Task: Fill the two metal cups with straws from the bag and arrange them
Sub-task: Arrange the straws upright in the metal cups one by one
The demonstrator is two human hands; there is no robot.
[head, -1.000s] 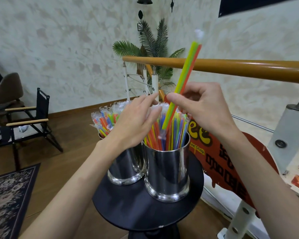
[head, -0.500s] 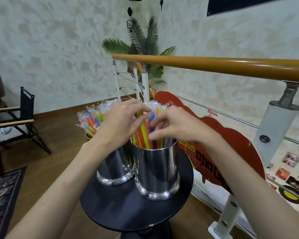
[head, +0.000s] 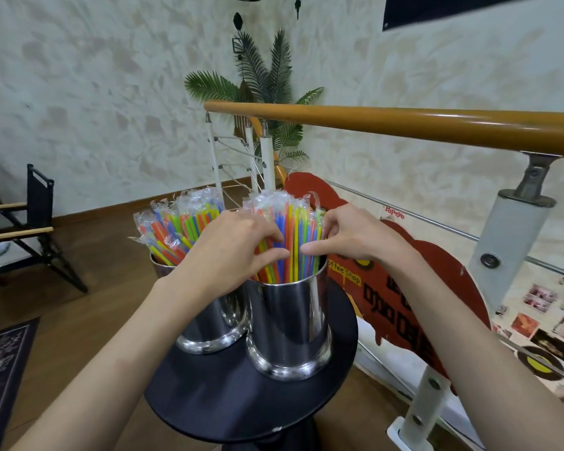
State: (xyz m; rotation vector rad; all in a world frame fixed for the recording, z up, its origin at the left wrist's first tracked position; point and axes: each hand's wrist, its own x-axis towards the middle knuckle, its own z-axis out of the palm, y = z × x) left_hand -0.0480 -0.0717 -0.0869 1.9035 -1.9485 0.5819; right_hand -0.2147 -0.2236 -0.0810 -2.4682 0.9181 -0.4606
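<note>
Straws [head: 293, 242]: wrapped, light, slippery, bendable; in right metal cup [head: 290, 323] near tabletop [head: 241, 402] right edge. Both hands' fingers [head: 271, 255] curled, gathering the bundle mid-length.

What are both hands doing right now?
Left hand: grips wrapped coloured plastic straws in nearer shiny metal cup.
Right hand: grips the same straws.
</note>
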